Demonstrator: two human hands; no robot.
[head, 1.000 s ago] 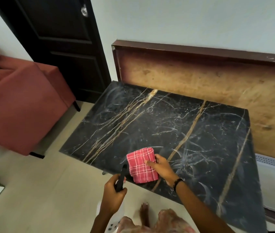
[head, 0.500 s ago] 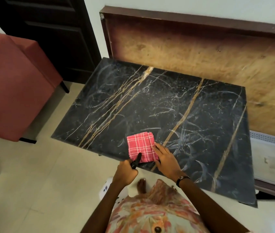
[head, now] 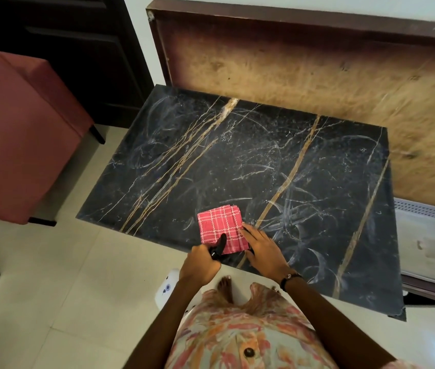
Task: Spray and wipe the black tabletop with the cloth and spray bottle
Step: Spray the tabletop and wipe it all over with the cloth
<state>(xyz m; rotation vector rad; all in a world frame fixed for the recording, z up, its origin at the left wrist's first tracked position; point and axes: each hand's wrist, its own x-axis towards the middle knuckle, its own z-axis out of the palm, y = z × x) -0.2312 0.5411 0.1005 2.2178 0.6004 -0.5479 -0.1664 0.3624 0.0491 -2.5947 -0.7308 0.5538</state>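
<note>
The bench (head: pixel 304 161) top is left bare over its far and right parts; only the folded cloth (head: pixel 220 229) is set near the front edge. Passage behind is blocked by a board (head: pixel 317 73), and on the left by a red chair (head: pixel 19 134).

The black marble-patterned rectangular desk (head: pixel 237 161) has gold-brown veins running slantwise across its top and pale curved smears over much of the surface; its far edge stands against a worn brown wooden board (head: pixel 317 70); a folded red-and-white checked cloth (head: pixel 220 227) lies flat on it near the front edge; the right hand (head: pixel 260 250) rests flat on the desk, fingertips touching the cloth's right edge; the desk stands on a pale tiled floor (head: pixel 51 275).
</note>
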